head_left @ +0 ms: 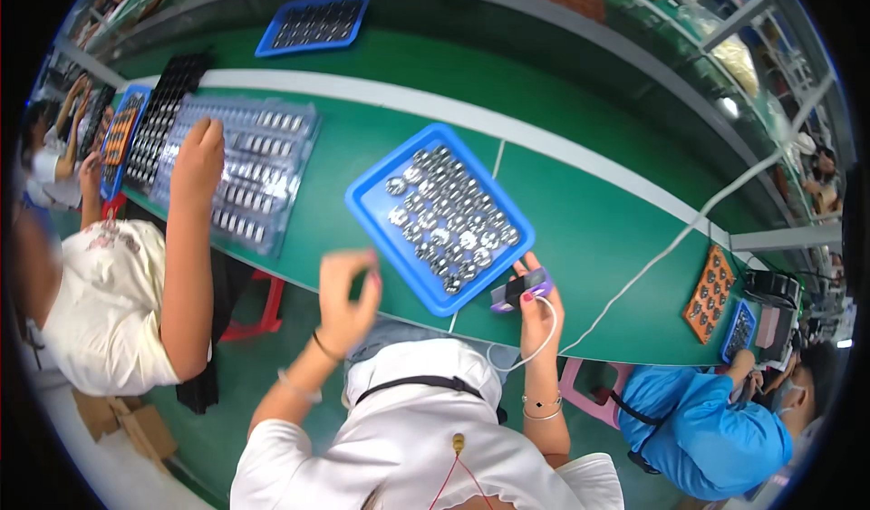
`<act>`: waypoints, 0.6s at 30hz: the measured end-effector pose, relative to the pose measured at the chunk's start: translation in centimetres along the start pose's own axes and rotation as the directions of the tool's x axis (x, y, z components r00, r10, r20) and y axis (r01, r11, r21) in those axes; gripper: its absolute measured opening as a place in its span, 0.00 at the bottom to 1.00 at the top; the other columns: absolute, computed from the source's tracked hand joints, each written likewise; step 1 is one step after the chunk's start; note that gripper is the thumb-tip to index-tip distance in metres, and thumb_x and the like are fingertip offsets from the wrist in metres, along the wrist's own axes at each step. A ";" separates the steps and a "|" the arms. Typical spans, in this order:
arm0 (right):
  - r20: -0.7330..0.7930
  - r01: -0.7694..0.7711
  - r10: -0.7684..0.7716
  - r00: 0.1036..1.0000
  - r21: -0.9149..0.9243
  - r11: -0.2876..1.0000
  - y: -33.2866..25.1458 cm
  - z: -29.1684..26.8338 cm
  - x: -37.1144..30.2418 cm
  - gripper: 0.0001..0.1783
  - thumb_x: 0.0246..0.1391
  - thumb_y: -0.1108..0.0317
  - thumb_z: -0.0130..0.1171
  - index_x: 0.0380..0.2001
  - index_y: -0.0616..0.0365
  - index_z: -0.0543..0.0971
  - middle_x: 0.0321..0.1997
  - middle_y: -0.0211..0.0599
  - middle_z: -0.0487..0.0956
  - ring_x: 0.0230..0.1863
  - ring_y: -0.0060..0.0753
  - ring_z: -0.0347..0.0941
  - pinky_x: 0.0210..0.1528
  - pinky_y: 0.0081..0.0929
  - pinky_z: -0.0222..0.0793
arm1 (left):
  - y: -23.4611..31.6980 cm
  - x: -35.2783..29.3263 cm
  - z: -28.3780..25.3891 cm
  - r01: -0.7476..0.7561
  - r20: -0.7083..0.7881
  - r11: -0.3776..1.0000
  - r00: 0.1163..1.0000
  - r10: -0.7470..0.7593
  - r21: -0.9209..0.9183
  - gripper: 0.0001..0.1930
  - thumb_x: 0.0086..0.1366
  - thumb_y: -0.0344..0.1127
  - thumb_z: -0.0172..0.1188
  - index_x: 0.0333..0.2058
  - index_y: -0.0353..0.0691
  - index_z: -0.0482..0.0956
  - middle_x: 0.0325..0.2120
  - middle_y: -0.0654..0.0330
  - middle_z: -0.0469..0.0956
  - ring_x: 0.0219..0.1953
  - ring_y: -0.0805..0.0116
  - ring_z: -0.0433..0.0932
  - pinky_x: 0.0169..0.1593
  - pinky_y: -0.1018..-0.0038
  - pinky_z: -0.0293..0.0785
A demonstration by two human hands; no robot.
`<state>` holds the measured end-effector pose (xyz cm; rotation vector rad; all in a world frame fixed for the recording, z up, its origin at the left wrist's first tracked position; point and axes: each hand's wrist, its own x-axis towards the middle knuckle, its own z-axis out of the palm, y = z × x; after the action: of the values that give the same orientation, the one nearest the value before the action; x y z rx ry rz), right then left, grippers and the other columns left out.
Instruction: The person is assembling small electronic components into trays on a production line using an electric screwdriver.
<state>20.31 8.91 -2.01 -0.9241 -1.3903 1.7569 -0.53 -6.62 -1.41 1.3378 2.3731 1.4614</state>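
Note:
A blue tray [372, 190] lies slantwise on the green table in front of me, holding many shiny round metal parts [453, 206] in rows. My left hand [346, 297], blurred, hovers just left of the tray's near corner. Its thumb and forefinger stand apart, and I see nothing between them. By the tray's right near corner, my right hand [544, 309] is closed on a small purple-and-black device [523, 290], its thumb on the front. A white cable [555, 324] hangs in a loop from the device; its exact kind I cannot make out.
At left, a co-worker's hand [201, 143] is above clear plastic trays [290, 161] of metal parts. Another blue tray [313, 23] stands at the far side. A white cord [671, 243] crosses the table. A co-worker in blue [698, 428] sits right, near an orange tray [709, 294].

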 end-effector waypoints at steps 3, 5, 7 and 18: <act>0.064 -0.050 0.051 0.997 -0.023 0.998 -0.1 0.6 -0.9 0.35 0.53 0.53 0.59 0.55 0.71 0.65 0.62 0.52 0.64 0.61 0.43 0.63 0.60 0.34 0.61 | -2.2 6.0 -0.6 0.007 -0.085 0.998 0.996 -0.001 0.060 0.13 0.63 0.31 0.51 0.45 0.32 0.72 0.43 0.49 0.74 0.47 0.53 0.71 0.52 0.66 0.65; 0.099 -0.084 0.088 0.991 -0.046 0.995 -0.1 1.2 -1.4 0.35 0.53 0.54 0.59 0.54 0.72 0.65 0.61 0.53 0.65 0.60 0.42 0.65 0.59 0.34 0.61 | -4.2 7.8 -0.4 0.093 -0.012 0.996 0.996 -0.093 -0.006 0.14 0.64 0.32 0.50 0.46 0.32 0.72 0.42 0.49 0.74 0.45 0.55 0.73 0.51 0.67 0.66; 0.083 -0.084 0.085 0.993 -0.015 0.996 -0.1 1.5 -1.6 0.36 0.52 0.57 0.60 0.56 0.73 0.63 0.57 0.50 0.68 0.57 0.37 0.66 0.59 0.31 0.60 | -4.1 8.3 -0.3 0.172 0.075 0.982 0.983 -0.166 -0.080 0.15 0.66 0.34 0.50 0.48 0.32 0.72 0.42 0.49 0.75 0.43 0.58 0.75 0.49 0.68 0.68; -0.056 0.007 -0.011 0.998 -0.075 0.997 0.5 -0.9 0.3 0.35 0.54 0.53 0.57 0.55 0.73 0.64 0.61 0.54 0.65 0.61 0.43 0.63 0.63 0.39 0.55 | -3.1 4.4 -0.3 0.410 0.265 0.887 0.898 -0.351 -0.213 0.14 0.63 0.29 0.55 0.47 0.33 0.74 0.31 0.59 0.74 0.33 0.74 0.74 0.35 0.81 0.71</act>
<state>20.92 9.52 -2.69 -0.9984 -1.4299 1.6697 -5.40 -4.31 -1.92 0.8536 2.0599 1.3694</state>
